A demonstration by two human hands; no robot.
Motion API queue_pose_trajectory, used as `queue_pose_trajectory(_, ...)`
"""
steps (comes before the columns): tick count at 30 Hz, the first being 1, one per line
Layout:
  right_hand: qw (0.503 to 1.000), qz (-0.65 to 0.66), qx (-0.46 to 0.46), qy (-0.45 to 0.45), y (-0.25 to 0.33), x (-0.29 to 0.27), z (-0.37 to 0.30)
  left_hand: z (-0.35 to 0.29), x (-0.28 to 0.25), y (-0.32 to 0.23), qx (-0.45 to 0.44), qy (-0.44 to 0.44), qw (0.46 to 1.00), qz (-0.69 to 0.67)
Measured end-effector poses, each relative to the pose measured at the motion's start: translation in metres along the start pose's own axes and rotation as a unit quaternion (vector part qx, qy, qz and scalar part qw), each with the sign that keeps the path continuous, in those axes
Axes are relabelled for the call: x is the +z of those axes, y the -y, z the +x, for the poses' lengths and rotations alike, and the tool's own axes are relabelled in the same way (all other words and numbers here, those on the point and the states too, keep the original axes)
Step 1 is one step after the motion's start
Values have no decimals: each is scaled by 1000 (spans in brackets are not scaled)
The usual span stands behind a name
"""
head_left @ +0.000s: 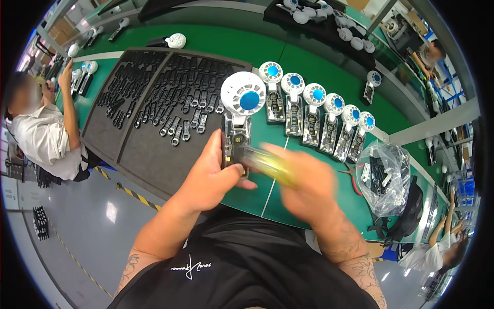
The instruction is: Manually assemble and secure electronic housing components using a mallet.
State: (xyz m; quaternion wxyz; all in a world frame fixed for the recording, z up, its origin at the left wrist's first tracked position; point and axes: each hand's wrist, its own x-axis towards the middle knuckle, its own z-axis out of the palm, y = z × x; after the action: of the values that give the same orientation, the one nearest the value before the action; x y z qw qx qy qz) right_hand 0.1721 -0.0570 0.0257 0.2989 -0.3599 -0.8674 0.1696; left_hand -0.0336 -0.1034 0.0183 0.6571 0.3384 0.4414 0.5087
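Note:
My left hand (pixel 208 177) is closed round the handle of a handheld fan (pixel 243 92). The fan has a round white head with a blue centre, and its handle is opened, showing the inner parts. My right hand (pixel 310 185), blurred by motion, grips a screwdriver (pixel 270 165) with a see-through yellow handle. Its front end points at the fan's handle; whether the tip touches is too smeared to tell. Beside the held fan, a slanting row of similar fans (pixel 311 116) lies on the green table, their handles also showing their insides.
Several small black parts (pixel 175 98) lie on a dark tray (pixel 149 154) at left. To the right are red-handled pliers (pixel 355 180) and a clear plastic bag (pixel 386 177) of parts. Another fan (pixel 371 85) rests farther back. People in white work at both sides.

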Motion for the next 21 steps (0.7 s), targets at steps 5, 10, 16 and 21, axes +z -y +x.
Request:
queue_pose_trajectory(5,999,-3,-16,-37,3,0,0,-1,-1,7,-4,13,1000,-18)
queue_pose_trajectory(10,1000,4,-5,-24,-7,10,1,-6,2,8,14,39,999,-32)
queue_pose_trajectory(16,996,62,29,-58,-27,-19,-14,-11,-12,18,-8,15,993,-116)
queue_pose_trajectory(21,990,31,100,94,-50,3,-34,-2,-18,13,-5,52,989,-136)
